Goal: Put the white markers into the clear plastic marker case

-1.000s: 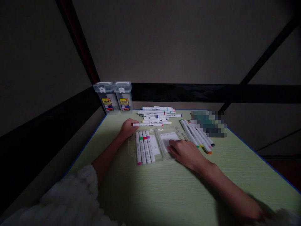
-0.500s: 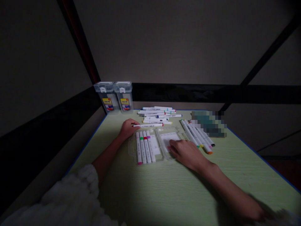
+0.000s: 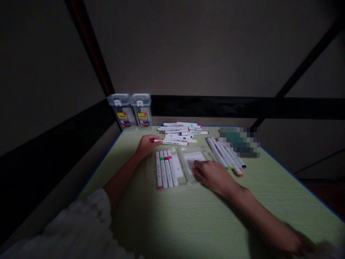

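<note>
My left hand (image 3: 147, 145) pinches one end of a white marker with red ends (image 3: 175, 142), which lies sideways just behind a clear plastic marker case (image 3: 184, 169). The case is spread flat on the table. Several white markers (image 3: 167, 169) stand side by side in its left half, with pink, green, red and purple bands. Across the right half, over a white sheet (image 3: 190, 160), rests my right hand (image 3: 214, 176), fingers curled at the case; the fingertips are partly hidden. Behind the red-ended marker lies a loose pile of white markers (image 3: 179, 129).
Two clear lidded boxes (image 3: 122, 117) with yellow labels stand at the back left corner. More markers (image 3: 228, 156) lie in a slanted bundle on the right, beside a blurred flat greenish object (image 3: 239, 142). The pale green table (image 3: 172, 219) has blue edges, with a wall behind.
The red-ended marker has shifted slightly back and to the right, nearer the pile, with my left hand still on its end. My right hand stays in the same place.
</note>
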Available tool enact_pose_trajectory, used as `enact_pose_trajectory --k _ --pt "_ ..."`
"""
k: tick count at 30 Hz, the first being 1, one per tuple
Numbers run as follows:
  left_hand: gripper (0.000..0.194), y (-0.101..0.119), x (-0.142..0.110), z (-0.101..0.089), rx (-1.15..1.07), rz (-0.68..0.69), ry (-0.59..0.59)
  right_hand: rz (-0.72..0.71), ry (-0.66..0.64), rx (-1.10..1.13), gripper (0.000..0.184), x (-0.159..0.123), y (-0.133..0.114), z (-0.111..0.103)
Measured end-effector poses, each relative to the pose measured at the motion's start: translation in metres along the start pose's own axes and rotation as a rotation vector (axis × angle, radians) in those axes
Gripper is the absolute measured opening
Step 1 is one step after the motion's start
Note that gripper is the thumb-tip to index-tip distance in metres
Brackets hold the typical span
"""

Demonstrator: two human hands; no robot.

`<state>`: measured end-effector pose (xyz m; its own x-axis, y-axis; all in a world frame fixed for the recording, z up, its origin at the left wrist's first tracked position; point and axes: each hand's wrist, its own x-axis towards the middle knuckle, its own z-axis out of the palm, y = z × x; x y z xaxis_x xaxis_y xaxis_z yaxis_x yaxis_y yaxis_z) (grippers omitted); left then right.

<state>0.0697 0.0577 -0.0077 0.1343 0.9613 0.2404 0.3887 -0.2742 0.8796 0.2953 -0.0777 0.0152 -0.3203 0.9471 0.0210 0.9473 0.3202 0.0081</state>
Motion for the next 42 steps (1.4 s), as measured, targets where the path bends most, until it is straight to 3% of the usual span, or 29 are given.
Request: enact_pose_trajectory --k 10,17,20,26,32,42 --pt "0.029 0.005 -0.001 0.0 -0.343 -0.132 0.105 0.011 -0.015 -0.01 0.022 0.0 -0.001 -0.002" --pt "0.03 0.007 0.0 0.001 -0.446 -0.163 0.075 0.023 0.003 -0.031 0.02 0.0 -0.001 -0.003" --pt "0.032 0.01 -0.001 0.002 -0.462 -0.153 0.032 0.048 0.07 -0.009 0.018 0.0 0.0 -0.003" --pt "0.029 0.019 -0.006 0.006 -0.522 -0.123 -0.104 0.056 0.342 0.199 0.013 -0.001 0.002 -0.002" --pt "0.031 0.024 -0.01 0.009 -0.513 -0.094 -0.24 -0.026 0.347 0.242 0.014 -0.002 0.0 -0.002" --pt "0.026 0.028 -0.012 0.017 -0.523 -0.096 -0.224 -0.315 0.365 0.129 0.023 -0.005 -0.006 -0.002"
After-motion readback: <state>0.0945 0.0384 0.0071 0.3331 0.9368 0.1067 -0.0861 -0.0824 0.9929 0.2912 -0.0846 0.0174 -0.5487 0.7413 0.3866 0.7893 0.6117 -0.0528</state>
